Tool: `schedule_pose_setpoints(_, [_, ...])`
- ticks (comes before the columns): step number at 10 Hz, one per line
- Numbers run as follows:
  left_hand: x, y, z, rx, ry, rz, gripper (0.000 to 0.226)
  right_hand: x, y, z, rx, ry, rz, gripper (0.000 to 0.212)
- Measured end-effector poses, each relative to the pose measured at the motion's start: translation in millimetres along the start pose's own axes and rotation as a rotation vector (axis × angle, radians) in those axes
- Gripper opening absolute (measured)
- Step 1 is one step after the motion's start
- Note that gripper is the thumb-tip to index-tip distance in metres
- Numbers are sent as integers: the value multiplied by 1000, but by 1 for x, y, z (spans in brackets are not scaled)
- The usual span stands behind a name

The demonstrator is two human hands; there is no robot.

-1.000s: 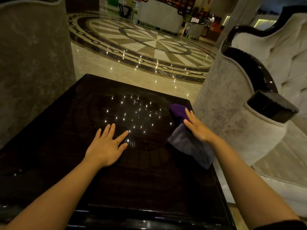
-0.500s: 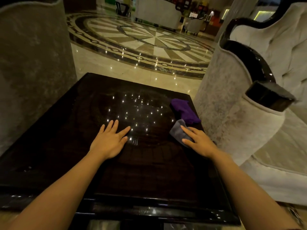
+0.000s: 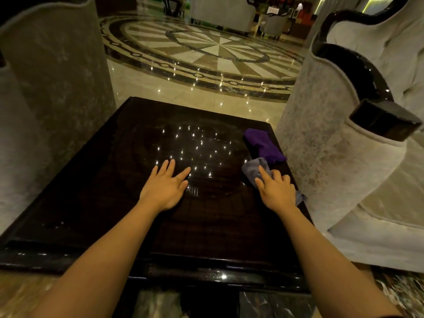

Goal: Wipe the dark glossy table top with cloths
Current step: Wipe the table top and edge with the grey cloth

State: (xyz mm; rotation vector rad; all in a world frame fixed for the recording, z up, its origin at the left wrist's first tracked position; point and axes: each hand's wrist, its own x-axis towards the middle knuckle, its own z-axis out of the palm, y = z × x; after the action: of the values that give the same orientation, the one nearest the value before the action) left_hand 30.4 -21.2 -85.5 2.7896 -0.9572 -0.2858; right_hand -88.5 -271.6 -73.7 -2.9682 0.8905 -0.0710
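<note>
The dark glossy table top point(image 3: 119, 184) fills the middle of the view and mirrors small ceiling lights. My left hand point(image 3: 164, 188) lies flat on it near the centre, fingers spread, holding nothing. My right hand point(image 3: 276, 190) presses down on a grey cloth point(image 3: 252, 168) near the table's right edge; its fingers are partly curled over the cloth, and part of the cloth sticks out past my wrist. A purple cloth point(image 3: 263, 144) lies bunched just beyond the grey one, touching it, at the far right of the table.
A pale upholstered armchair point(image 3: 344, 157) with a black glossy arm cap point(image 3: 385, 121) stands close against the table's right side. Another grey chair back point(image 3: 50, 88) rises at the left. Beyond the table lies a polished marble floor point(image 3: 206, 49) with a round inlay.
My right hand has drawn the grey cloth back toward me along the right edge, uncovering the purple cloth. My left hand has stayed flat near the centre.
</note>
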Motion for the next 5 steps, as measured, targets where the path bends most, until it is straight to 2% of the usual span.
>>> schedule_pose_setpoints(5, [-3,2,2,41,36,7,48,-40,-38,-1,0,46,-37,47])
